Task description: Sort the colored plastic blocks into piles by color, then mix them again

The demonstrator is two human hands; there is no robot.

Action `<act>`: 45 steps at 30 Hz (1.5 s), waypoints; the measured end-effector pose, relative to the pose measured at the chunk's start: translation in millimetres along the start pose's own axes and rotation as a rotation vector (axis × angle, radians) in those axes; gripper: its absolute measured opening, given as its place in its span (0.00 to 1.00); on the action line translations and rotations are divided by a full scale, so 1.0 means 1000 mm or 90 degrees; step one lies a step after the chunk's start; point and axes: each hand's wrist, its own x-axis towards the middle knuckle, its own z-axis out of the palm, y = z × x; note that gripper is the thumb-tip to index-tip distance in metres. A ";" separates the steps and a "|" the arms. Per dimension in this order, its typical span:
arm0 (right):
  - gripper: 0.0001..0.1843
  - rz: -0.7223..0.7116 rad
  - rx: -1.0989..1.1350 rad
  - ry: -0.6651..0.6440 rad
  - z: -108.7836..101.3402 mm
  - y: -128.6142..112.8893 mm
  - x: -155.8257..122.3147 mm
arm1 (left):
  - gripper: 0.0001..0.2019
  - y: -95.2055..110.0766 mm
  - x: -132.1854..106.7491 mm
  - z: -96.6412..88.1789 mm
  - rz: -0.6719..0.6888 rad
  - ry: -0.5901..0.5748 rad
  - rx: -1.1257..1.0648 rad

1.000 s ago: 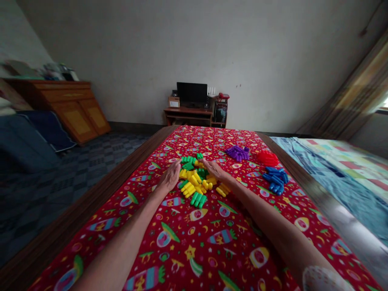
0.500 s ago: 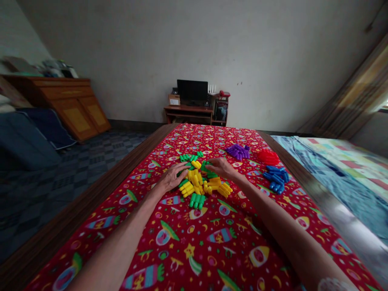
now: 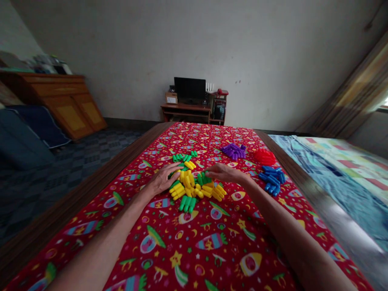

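Head view shows me yellow blocks [image 3: 187,178] on the cloth [image 3: 200,260], green blocks [image 3: 203,178] around them. Left of the yellow blocks my left hand [image 3: 163,178] curves, right of them my right hand [image 3: 226,173] meets green; whether either grips, I can't tell. Farther right lie the purple pile [image 3: 234,151], red pile [image 3: 264,156] and blue pile [image 3: 271,178]

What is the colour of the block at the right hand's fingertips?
The block at the right hand is green, seen best in the head view.

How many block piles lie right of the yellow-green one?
3: purple pile beyond the right hand, red pile to its right, blue pile just nearer than the red. None looks hidden.
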 end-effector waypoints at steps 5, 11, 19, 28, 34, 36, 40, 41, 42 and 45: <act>0.21 -0.025 0.013 -0.013 0.001 0.000 0.002 | 0.35 0.002 0.001 -0.002 0.002 -0.005 0.012; 0.18 0.081 -0.144 0.137 0.022 -0.020 0.013 | 0.37 0.002 0.001 -0.003 -0.003 -0.020 0.021; 0.16 0.131 -0.030 0.248 0.018 -0.001 0.009 | 0.35 -0.001 0.001 0.000 0.009 0.003 0.013; 0.09 0.142 0.058 0.230 0.000 0.013 0.006 | 0.37 0.002 0.001 -0.002 0.005 -0.001 0.013; 0.11 0.321 -0.212 0.334 -0.037 0.043 -0.031 | 0.35 0.001 0.002 -0.001 0.003 -0.002 0.016; 0.12 0.403 -0.297 0.356 -0.043 0.052 -0.046 | 0.34 0.000 0.001 -0.001 0.003 0.000 0.014; 0.15 0.462 -0.390 0.376 -0.041 0.043 -0.051 | 0.34 0.001 0.001 -0.002 0.004 0.001 0.012; 0.15 0.430 -0.390 0.361 -0.037 0.036 -0.046 | 0.34 0.001 0.001 -0.002 0.004 0.001 0.012; 0.14 0.377 -0.374 0.332 -0.032 0.028 -0.039 | 0.34 0.002 0.001 -0.002 0.004 0.002 0.014; 0.10 0.209 -0.286 0.190 -0.010 0.005 -0.016 | 0.35 0.002 0.001 -0.002 0.005 0.001 0.021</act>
